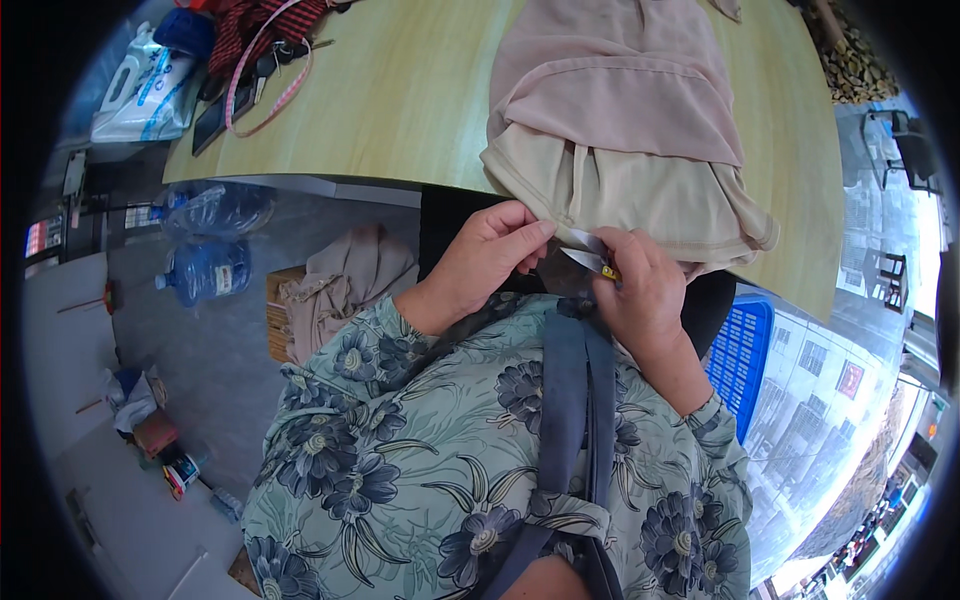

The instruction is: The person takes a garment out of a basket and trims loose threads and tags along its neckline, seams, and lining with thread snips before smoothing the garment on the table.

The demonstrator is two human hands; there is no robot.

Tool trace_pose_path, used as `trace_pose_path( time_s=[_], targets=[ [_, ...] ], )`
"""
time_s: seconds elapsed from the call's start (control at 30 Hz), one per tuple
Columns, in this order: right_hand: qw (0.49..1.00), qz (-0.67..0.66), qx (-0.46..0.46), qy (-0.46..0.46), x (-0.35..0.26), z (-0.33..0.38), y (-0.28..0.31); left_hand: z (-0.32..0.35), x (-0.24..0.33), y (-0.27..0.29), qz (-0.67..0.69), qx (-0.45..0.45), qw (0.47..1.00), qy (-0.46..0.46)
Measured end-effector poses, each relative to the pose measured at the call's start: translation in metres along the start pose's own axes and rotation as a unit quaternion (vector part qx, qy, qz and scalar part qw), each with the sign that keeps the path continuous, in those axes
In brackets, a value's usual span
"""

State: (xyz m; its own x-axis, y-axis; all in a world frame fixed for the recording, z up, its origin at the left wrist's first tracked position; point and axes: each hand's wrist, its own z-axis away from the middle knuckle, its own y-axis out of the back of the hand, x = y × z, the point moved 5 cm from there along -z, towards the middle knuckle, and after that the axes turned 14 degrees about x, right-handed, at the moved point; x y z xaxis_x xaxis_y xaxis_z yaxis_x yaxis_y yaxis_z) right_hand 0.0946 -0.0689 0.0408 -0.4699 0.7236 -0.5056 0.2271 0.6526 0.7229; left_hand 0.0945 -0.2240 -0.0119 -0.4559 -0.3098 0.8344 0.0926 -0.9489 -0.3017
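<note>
A dusty pink garment (620, 105) lies on the table, its beige lining (640, 185) exposed toward me and a seam running down it. My left hand (490, 250) is closed, thumb and fingertips pinching the lining's near edge at its left side. In my right hand (640, 285) is a small pair of scissors (583, 258) with a yellow part at the pivot. Their blades are spread and point left, close to the hem and just right of my left fingertips. The handles are hidden inside my right hand.
The wooden table (400, 110) ends just before me. A pink-and-white tape measure (240, 85), dark tools and a white package (150, 95) lie at its far left. Below stand water jugs (205, 270), a box with draped cloth (350, 265), and a blue basket (742, 350) at right.
</note>
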Motion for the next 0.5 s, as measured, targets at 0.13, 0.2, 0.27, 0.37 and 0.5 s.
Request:
trace_pose_path(
  time_s=[0.13, 0.2, 0.27, 0.37, 0.5],
  targets=[
    [0.997, -0.063, 0.036, -0.021, 0.003, -0.012, 0.009, 0.000, 0.011, -0.005, -0.057, -0.005, 0.996, -0.066],
    [0.984, -0.155, 0.059, -0.060, 0.010, -0.020, 0.011, -0.001, 0.017, -0.011, -0.082, 0.000, 0.991, -0.109],
    [0.971, -0.196, 0.019, -0.138, 0.016, -0.020, 0.010, -0.002, 0.022, -0.019, 0.000, 0.014, 0.996, -0.082],
    [0.942, -0.252, -0.015, -0.222, 0.029, -0.020, 0.004, -0.005, 0.031, -0.031, -0.068, -0.036, 0.994, -0.078],
    [0.915, -0.303, -0.005, -0.266, 0.031, -0.024, 0.005, -0.016, 0.041, -0.040, -0.169, -0.030, 0.954, -0.245]
  ],
)
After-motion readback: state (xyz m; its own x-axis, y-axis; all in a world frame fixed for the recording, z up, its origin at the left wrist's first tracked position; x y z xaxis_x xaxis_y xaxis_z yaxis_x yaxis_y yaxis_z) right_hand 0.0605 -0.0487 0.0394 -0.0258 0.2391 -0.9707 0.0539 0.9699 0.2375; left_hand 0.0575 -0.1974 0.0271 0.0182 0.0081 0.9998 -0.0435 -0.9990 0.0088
